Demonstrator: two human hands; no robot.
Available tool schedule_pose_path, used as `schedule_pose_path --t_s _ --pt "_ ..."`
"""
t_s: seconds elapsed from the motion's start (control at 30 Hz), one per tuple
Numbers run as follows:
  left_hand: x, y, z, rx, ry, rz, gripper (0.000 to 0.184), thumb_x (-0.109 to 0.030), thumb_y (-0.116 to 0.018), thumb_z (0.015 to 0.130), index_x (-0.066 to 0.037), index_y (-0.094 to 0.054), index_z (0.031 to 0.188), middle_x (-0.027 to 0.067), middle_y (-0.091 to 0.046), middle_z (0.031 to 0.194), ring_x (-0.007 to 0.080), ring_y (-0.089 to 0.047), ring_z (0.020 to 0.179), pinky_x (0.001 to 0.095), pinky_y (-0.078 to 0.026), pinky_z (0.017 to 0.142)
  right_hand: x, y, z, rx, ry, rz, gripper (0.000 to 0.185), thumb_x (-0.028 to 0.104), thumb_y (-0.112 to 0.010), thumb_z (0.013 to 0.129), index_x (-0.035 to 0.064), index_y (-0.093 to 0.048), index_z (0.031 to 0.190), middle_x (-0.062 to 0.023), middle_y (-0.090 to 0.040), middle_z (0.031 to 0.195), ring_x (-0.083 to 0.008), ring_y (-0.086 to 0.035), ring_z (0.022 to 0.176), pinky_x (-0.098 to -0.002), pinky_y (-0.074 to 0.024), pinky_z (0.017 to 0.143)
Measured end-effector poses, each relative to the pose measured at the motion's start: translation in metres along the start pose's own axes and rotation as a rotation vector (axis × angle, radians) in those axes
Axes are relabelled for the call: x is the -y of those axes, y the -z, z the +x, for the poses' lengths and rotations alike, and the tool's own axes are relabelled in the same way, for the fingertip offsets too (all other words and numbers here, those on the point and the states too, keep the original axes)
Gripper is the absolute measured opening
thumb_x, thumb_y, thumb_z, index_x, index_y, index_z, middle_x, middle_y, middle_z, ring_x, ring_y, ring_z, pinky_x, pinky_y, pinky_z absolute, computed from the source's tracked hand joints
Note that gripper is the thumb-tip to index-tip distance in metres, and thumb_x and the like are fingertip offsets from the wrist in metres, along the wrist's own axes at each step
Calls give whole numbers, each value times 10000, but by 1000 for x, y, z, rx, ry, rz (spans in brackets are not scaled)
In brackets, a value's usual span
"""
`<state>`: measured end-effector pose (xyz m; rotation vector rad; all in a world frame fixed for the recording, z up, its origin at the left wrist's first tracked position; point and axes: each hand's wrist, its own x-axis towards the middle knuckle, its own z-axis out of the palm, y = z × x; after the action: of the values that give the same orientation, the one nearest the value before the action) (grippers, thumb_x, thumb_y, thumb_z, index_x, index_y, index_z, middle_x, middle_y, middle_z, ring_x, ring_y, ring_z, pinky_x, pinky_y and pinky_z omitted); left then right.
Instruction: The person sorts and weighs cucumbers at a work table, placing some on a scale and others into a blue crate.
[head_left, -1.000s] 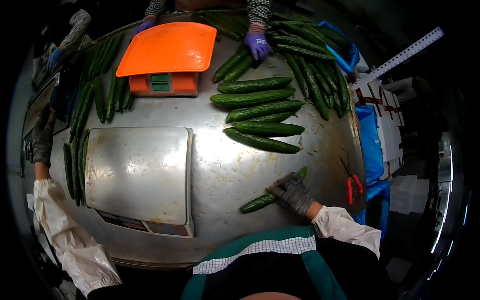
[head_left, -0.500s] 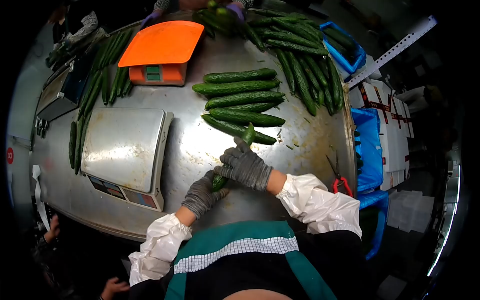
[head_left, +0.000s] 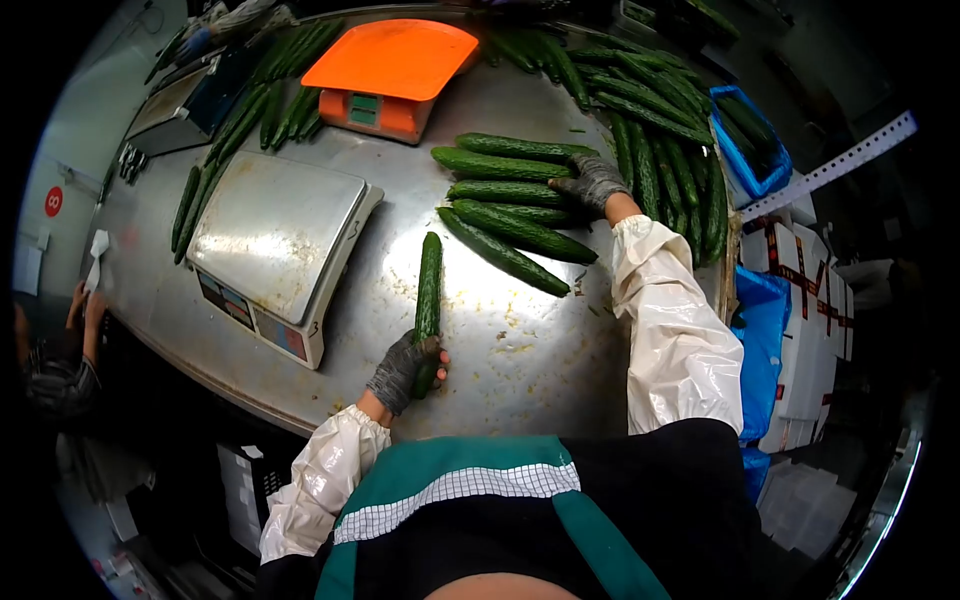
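In the head view, my left hand (head_left: pixel 402 372), in a grey glove with bare fingertips showing, is wrapped round the lower end of a green cucumber (head_left: pixel 429 285). That cucumber points away from me, above the metal table. Farther off, my gloved right hand (head_left: pixel 592 184) is at the right ends of a row of several cucumbers (head_left: pixel 515 190). Its fingers curl over one cucumber in the middle of the row, and the hand hides some of the ends. The nearest cucumber of the row (head_left: pixel 503 252) lies slantwise.
A flat metal scale (head_left: pixel 275 235) stands left on the metal table (head_left: pixel 510 370), with an orange scale (head_left: pixel 390 65) behind it. Cucumber piles (head_left: pixel 665 150) lie at the back right and left. Blue-lined crates (head_left: pixel 760 320) stand beyond the right edge. Another person's hands (head_left: pixel 85 305) show at far left.
My right hand has let go of the cucumber near me and reached forward and right to the row. My left hand keeps that cucumber, now pointing straighter away. The view has shifted.
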<state>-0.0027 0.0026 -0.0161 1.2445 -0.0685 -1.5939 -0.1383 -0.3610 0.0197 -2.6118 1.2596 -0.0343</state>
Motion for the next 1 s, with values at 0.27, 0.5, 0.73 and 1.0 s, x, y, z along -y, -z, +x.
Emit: schedule_pose_path --t_s 0.27,0.5,0.73,1.0 --pt "10 -10 9 -102 -51 -4 324 -299 -611 770 -83 -435 936 68 -536 697 173 -553 551 311 -460 449 -2 15 8 160 84 33 619 461 -603 708 -15 -509 1092 -196 -532 1087 -314 -499 1028 -353 -394 864" --pt "25 -3 19 -48 -51 -178 307 -289 -593 780 -86 -436 950 103 -562 758 239 -581 623 356 -480 493 21 17 -29 220 -92 473 556 559 -465 769 19 -561 857 -154 -583 819 -223 -571 687 -333 -447 611" --pt "35 13 31 129 42 -456 299 -347 -570 784 -88 -531 928 107 -590 867 277 -579 767 394 -486 589 42 -43 -137 394 -582 2022 519 509 -520 768 8 -494 903 -54 -485 570 -121 -381 373 -201 -324 338" --pt "33 8 31 168 -18 -502 346 -379 -520 813 -69 -517 967 132 -581 899 282 -574 792 406 -490 619 52 -102 -207 703 -575 2483 535 506 -428 821 -11 -488 942 -39 -457 549 -130 -371 365 -288 -359 497"
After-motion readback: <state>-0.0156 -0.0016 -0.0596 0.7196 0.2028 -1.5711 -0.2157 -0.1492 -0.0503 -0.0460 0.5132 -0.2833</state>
